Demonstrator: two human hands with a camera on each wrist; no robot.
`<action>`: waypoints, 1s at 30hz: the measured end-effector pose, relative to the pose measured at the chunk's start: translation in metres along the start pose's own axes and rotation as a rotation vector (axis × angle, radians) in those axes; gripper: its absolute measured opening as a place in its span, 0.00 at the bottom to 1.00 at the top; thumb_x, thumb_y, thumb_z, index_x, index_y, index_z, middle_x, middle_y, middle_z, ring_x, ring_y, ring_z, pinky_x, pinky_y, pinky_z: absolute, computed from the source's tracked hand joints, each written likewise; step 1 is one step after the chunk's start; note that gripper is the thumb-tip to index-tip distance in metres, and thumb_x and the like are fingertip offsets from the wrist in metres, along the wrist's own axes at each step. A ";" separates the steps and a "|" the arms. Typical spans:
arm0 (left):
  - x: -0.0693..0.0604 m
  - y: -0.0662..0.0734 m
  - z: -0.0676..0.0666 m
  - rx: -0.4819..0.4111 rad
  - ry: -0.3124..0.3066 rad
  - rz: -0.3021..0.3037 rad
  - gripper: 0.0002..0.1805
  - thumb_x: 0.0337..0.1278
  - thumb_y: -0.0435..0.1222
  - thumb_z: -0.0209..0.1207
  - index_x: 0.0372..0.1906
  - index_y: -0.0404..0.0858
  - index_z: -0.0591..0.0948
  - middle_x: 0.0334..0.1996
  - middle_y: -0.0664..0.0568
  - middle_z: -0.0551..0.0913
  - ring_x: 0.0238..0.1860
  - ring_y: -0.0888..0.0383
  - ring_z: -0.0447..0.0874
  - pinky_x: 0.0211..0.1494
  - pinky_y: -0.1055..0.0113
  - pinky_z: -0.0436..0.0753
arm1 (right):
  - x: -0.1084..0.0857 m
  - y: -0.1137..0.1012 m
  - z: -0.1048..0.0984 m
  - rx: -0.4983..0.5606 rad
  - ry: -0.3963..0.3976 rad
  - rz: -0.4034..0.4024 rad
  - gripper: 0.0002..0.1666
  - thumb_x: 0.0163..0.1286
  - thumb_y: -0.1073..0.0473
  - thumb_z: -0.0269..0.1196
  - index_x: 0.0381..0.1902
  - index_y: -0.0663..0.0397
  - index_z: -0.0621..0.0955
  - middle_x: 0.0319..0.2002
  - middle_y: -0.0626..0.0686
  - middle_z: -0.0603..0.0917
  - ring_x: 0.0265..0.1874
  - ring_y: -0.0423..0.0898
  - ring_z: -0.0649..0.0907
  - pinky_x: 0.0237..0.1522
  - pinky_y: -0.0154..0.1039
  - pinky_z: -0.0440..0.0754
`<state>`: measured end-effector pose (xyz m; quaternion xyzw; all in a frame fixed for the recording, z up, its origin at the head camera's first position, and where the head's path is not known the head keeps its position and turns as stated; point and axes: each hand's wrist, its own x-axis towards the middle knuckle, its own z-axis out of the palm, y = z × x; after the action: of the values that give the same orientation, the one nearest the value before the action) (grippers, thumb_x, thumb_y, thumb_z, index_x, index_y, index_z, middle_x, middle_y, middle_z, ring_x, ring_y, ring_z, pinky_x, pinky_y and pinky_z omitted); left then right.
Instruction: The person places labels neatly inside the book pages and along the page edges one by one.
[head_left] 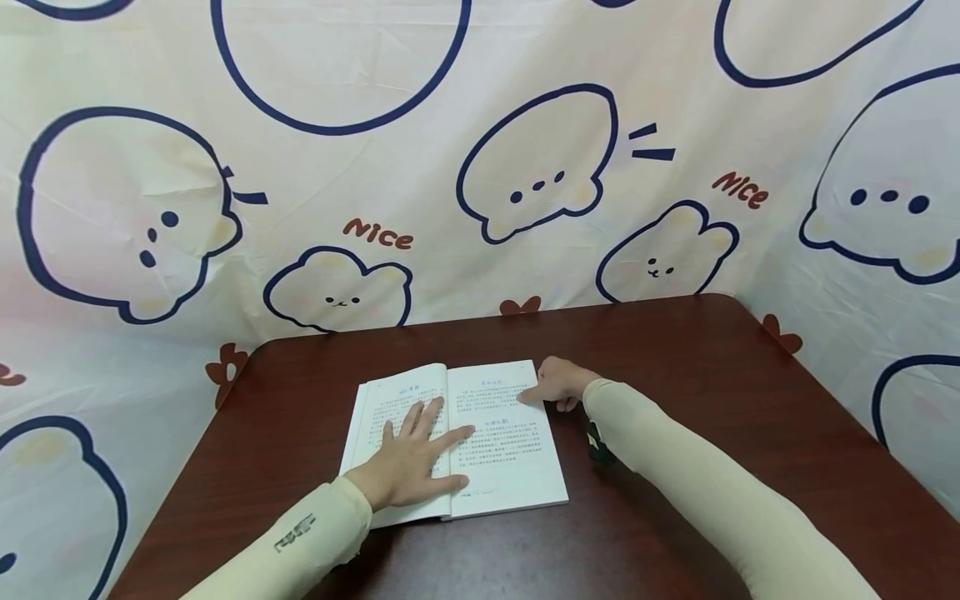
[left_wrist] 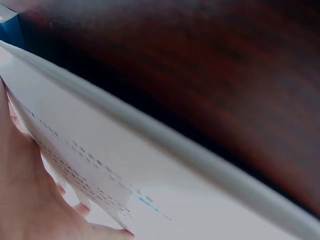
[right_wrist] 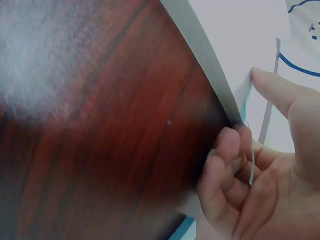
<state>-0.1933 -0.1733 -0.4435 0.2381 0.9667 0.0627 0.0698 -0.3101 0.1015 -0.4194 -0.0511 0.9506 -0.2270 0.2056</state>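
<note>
An open book (head_left: pixel 495 487) with printed text lies on the dark table. My left hand (head_left: pixel 408 467) rests on it with spread fingers, mostly over the left page and reaching across the middle fold. In the left wrist view, part of the left hand (left_wrist: pixel 30 185) lies against the printed page (left_wrist: pixel 100 135). At the right edge of the book, my right hand (head_left: pixel 558 383) holds a page edge. The right wrist view shows the thumb on the page (right_wrist: pixel 235 30) and the other fingers (right_wrist: pixel 227 145) curled at its edge, with a thin sheet edge standing between them.
The brown wooden table (head_left: pixel 675 375) extends around the book on all sides. Behind it hangs a pale cloth (head_left: pixel 435 183) with blue cartoon outlines, which also runs along both sides.
</note>
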 end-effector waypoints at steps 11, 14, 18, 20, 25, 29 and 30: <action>0.001 0.000 -0.002 0.006 -0.004 0.000 0.40 0.61 0.72 0.47 0.77 0.67 0.61 0.82 0.39 0.45 0.80 0.29 0.46 0.65 0.18 0.56 | 0.000 -0.004 0.005 -0.022 0.090 0.038 0.25 0.65 0.39 0.68 0.26 0.55 0.81 0.19 0.50 0.77 0.16 0.44 0.77 0.18 0.34 0.76; 0.001 0.000 -0.002 0.002 -0.009 -0.003 0.40 0.61 0.72 0.47 0.77 0.67 0.61 0.82 0.39 0.45 0.80 0.29 0.45 0.65 0.18 0.56 | 0.000 -0.004 0.007 -0.025 0.094 0.045 0.25 0.66 0.38 0.68 0.24 0.53 0.81 0.18 0.49 0.76 0.16 0.44 0.76 0.19 0.34 0.75; 0.000 0.000 -0.002 -0.001 -0.013 -0.013 0.40 0.60 0.72 0.48 0.77 0.67 0.62 0.82 0.39 0.45 0.80 0.30 0.45 0.65 0.18 0.55 | 0.001 -0.003 0.009 -0.014 0.094 0.045 0.27 0.66 0.38 0.68 0.19 0.51 0.78 0.16 0.49 0.75 0.16 0.43 0.76 0.19 0.34 0.75; -0.001 0.001 -0.003 -0.004 -0.009 -0.012 0.40 0.60 0.72 0.48 0.76 0.67 0.62 0.82 0.39 0.46 0.80 0.29 0.46 0.65 0.18 0.56 | 0.001 -0.002 0.008 -0.003 0.092 0.038 0.27 0.67 0.40 0.67 0.17 0.50 0.76 0.16 0.48 0.74 0.15 0.43 0.76 0.19 0.34 0.75; -0.002 0.002 -0.004 -0.010 -0.003 -0.011 0.40 0.61 0.71 0.49 0.76 0.65 0.63 0.82 0.38 0.47 0.79 0.29 0.47 0.64 0.17 0.56 | -0.003 -0.002 0.005 0.027 0.082 0.026 0.28 0.69 0.43 0.67 0.15 0.48 0.72 0.15 0.47 0.72 0.15 0.42 0.75 0.19 0.33 0.76; -0.001 0.003 -0.004 -0.008 -0.004 -0.011 0.40 0.61 0.72 0.48 0.76 0.66 0.63 0.82 0.38 0.47 0.80 0.29 0.47 0.64 0.17 0.56 | -0.006 0.001 0.002 0.069 0.056 -0.017 0.28 0.70 0.46 0.67 0.13 0.48 0.71 0.13 0.46 0.71 0.14 0.41 0.75 0.19 0.32 0.76; -0.001 0.003 -0.004 -0.009 -0.004 -0.011 0.40 0.61 0.72 0.48 0.76 0.66 0.63 0.82 0.38 0.47 0.80 0.29 0.47 0.64 0.17 0.56 | -0.007 0.003 0.001 0.098 0.041 -0.029 0.28 0.70 0.48 0.67 0.13 0.48 0.71 0.13 0.46 0.71 0.14 0.41 0.75 0.19 0.32 0.75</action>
<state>-0.1916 -0.1719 -0.4396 0.2325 0.9676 0.0663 0.0731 -0.3035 0.1052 -0.4186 -0.0501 0.9415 -0.2772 0.1850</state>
